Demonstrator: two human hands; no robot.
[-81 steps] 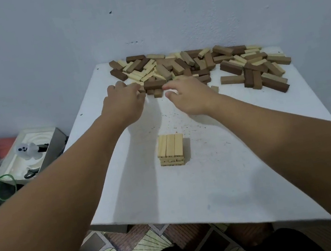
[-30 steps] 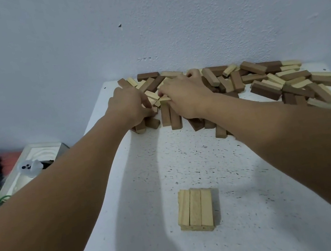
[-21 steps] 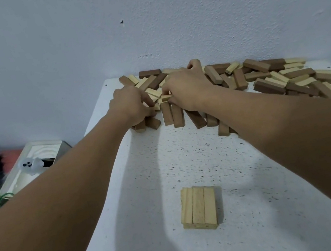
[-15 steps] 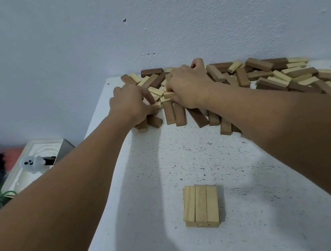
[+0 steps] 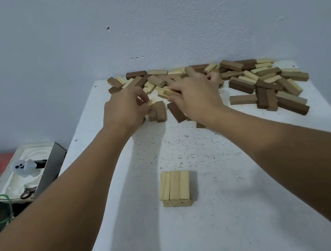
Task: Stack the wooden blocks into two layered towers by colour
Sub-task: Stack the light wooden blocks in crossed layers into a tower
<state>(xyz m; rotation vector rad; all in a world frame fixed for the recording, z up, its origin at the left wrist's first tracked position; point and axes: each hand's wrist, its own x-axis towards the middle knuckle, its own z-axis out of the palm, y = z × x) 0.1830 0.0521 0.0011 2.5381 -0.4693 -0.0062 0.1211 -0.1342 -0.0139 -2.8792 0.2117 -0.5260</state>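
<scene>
While my arms reach fwd over the white table (image 5: 231,223), the light-block tower (image 5: 175,188) sits nearest me, 3 blocks across on top. Further out, my left hand (image 5: 123,110) pinches a light block (image 5: 152,102); right hand (image 5: 195,96) lies on the mixed block pile (image 5: 262,82) by the wall, fingers curled into it, can't tell if holding.

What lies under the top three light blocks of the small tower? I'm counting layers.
Below the light tower, its near face shows pale block ends of lower layers resting on the white table. Their number is unclear.
</scene>
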